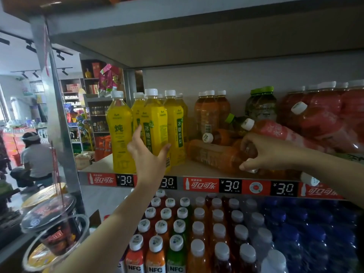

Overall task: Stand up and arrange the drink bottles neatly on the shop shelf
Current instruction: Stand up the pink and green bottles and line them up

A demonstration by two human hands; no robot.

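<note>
Uprighting step: your right hand (pixel 262 152) gripped the fallen orange bottle (pixel 214 154) near the shelf's front edge (pixel 197 175); your left hand (pixel 146 152), fingers apart, steadied a yellow bottle (pixel 155 123). Next: stand the orange bottle upright.

Left hand (pixel 146 152) spread, right hand (pixel 262 152) clenched

A shop, prob. a small grocery. Metal shelf (pixel 137 175) w/ red price strip (pixel 201 184) along its edge, tags (pixel 230 185) reading ¥3.0. Yellow drink bottles (pixel 155 125) stand in rows above; capped NFC juice bottles (pixel 155 253) packed in rows below. More stocked shelving (pixel 98 115) behind, track lights (pixel 31 47) on ceiling, a person (pixel 33 160) crouching in the aisle.
</note>
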